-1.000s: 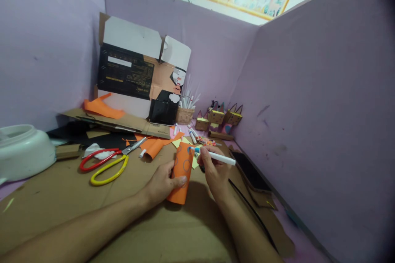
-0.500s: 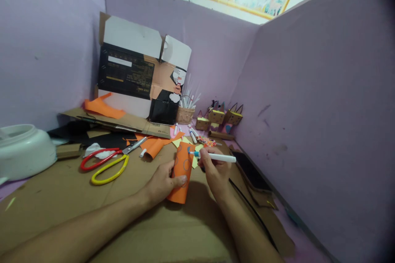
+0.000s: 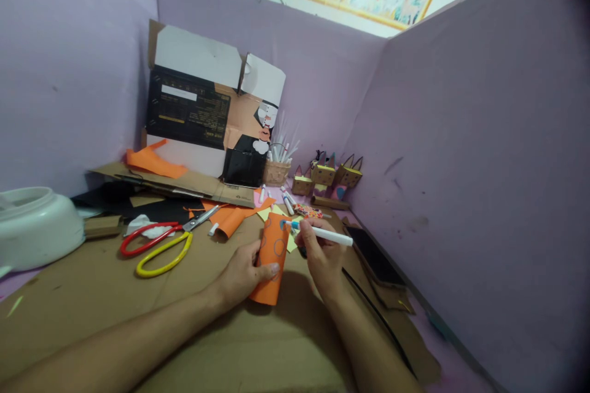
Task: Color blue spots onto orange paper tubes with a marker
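An orange paper tube [image 3: 273, 252] with drawn circles is tilted over the cardboard, and my left hand [image 3: 242, 273] is closed around its left side with the thumb across the front. My right hand [image 3: 321, 258] pinches a white marker [image 3: 329, 235] whose blue tip touches a circle near the tube's top, partly coloured blue. Behind the tube lie yellow paper pieces [image 3: 291, 242]. Scissors [image 3: 187, 236] with one red and one yellow handle rest open to the left.
A white pot [image 3: 39, 227] stands at the left. Behind are an opened carton [image 3: 188, 104], a basket of markers [image 3: 276, 173] and small cardboard figures [image 3: 324, 173]. A black phone-like slab [image 3: 375, 255] lies at the right, beside a dark cable [image 3: 378, 313].
The marker has tilted slightly, its tip shifting a little up and its back end a little down. My left hand and the tube have hardly moved.
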A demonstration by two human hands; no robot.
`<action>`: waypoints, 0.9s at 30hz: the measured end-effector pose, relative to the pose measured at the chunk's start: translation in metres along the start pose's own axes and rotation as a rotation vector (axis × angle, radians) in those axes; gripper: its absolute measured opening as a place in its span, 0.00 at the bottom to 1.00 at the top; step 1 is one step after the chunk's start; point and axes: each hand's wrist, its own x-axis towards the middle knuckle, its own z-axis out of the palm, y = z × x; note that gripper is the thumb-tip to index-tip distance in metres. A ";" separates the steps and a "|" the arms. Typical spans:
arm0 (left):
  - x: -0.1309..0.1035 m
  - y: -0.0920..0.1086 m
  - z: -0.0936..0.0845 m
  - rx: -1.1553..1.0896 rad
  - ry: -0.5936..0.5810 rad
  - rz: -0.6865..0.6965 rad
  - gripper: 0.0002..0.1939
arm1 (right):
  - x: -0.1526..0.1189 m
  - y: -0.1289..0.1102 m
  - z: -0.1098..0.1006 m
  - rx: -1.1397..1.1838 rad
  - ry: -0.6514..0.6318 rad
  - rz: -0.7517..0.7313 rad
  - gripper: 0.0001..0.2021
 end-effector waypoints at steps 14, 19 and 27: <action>-0.001 0.002 0.001 -0.003 0.007 0.008 0.24 | 0.000 -0.002 0.000 -0.006 0.003 -0.001 0.11; 0.000 -0.001 0.000 -0.006 -0.007 0.013 0.23 | -0.001 -0.002 -0.001 0.001 -0.001 0.031 0.13; -0.001 0.002 0.001 0.006 -0.003 0.005 0.23 | -0.001 -0.004 0.000 -0.023 -0.003 0.024 0.13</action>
